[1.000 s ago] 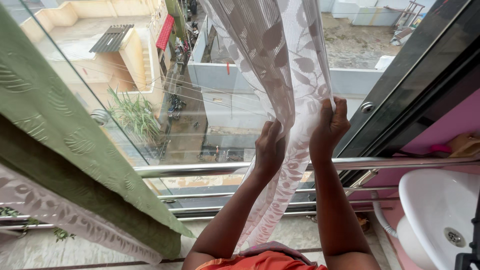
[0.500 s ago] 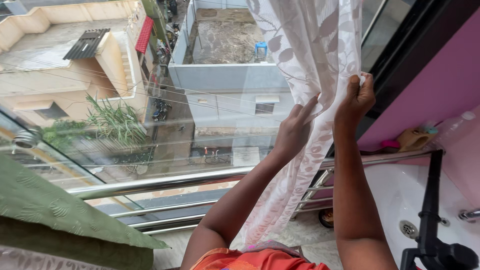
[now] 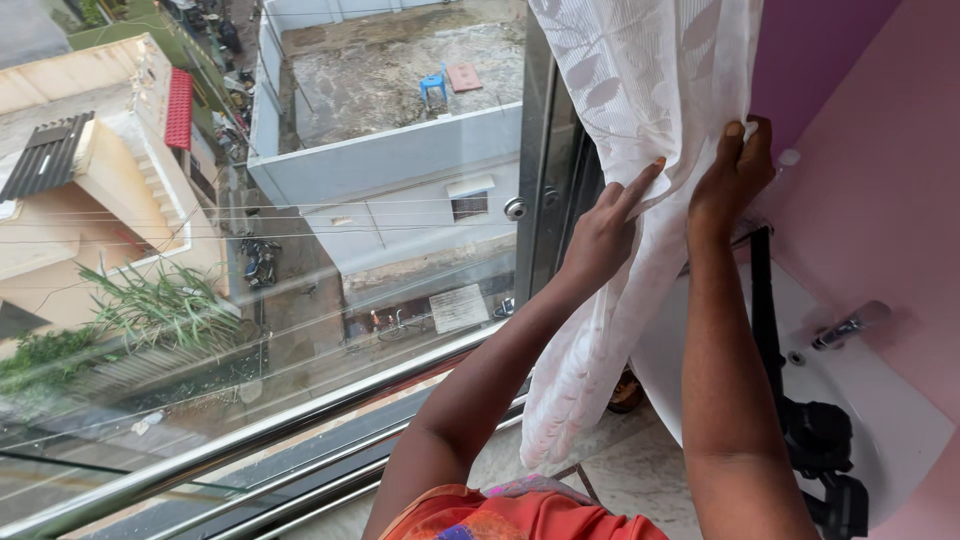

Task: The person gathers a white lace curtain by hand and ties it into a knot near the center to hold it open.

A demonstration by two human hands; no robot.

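Observation:
A sheer white curtain [image 3: 640, 90] with a leaf pattern hangs at the right end of a tall glass window [image 3: 330, 200]. My right hand [image 3: 735, 175] is shut on its right edge, up near the pink wall [image 3: 860, 140]. My left hand [image 3: 605, 230] presses flat-fingered against the gathered cloth just left of that, pinching a fold. The lower part of the curtain [image 3: 580, 380] drops between my two forearms toward the floor.
A steel railing [image 3: 250, 440] runs along the foot of the glass. A white sink [image 3: 880, 410] with a tap [image 3: 850, 325] stands under the pink wall at right, with a black stand [image 3: 770, 330] in front of it. Rooftops and a street lie far below outside.
Both hands have carried the curtain to the right, from the middle of the window to the wall by the sink. The green curtain at left has left the view.

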